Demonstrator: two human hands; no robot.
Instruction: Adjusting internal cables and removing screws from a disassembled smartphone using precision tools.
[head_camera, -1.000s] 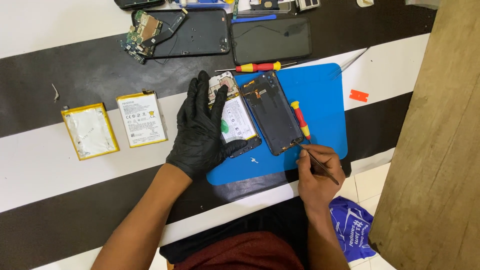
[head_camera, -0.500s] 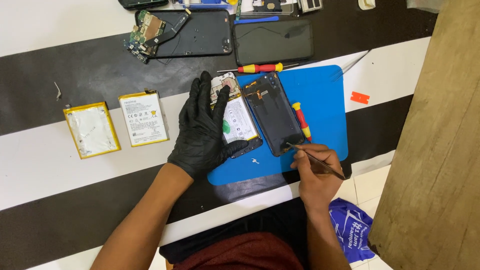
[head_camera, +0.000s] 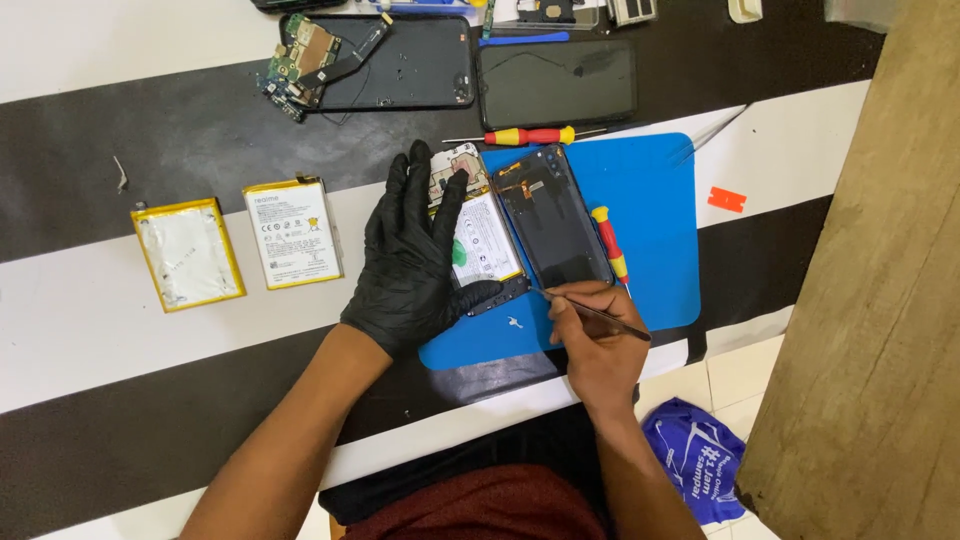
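Glossy striped table (head_camera: 120, 330), gloved left hand (head_camera: 415, 260) flat on opened phone (head_camera: 480, 235)

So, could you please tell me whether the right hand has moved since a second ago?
Yes. The right hand with its thin metal tool has shifted left along the lower edge of the blue mat, toward the bottom end of the dark phone cover.

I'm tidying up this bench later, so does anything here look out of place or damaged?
One thing: the yellow-edged battery at the far left looks puffed and wrinkled next to the flat white-labelled battery beside it. Also, a tiny white bit lies loose on the blue mat near the right hand.
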